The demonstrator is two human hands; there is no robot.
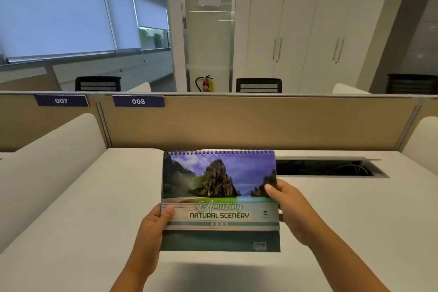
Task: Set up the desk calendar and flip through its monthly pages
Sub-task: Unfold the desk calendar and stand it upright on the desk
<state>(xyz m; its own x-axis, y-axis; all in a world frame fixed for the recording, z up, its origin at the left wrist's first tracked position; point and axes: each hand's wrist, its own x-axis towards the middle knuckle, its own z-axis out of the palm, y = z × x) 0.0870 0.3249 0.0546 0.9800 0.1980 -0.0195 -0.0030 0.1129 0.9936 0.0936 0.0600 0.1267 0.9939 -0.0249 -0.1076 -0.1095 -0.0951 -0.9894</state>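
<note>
- A pale bench [83, 208] fills the lower view, bare where the hands work, likely chosen as a clear spot to stand things on.
- A tan divider [248, 123] backs the bench, and a cable slot [327, 168] lies open just before it, to the right.
- The calendar [220, 199] is held in the air above the bench, cover facing the viewer, spiral edge uppermost (it casts a shadow below, so it is not resting).
- The right hand [288, 208] is closed on the calendar's right edge, thumb on the cover.
- The left hand [154, 223] pinches the left edge lower down, thumb in front; two side grips keep it level, probably for unfolding its stand.
</note>
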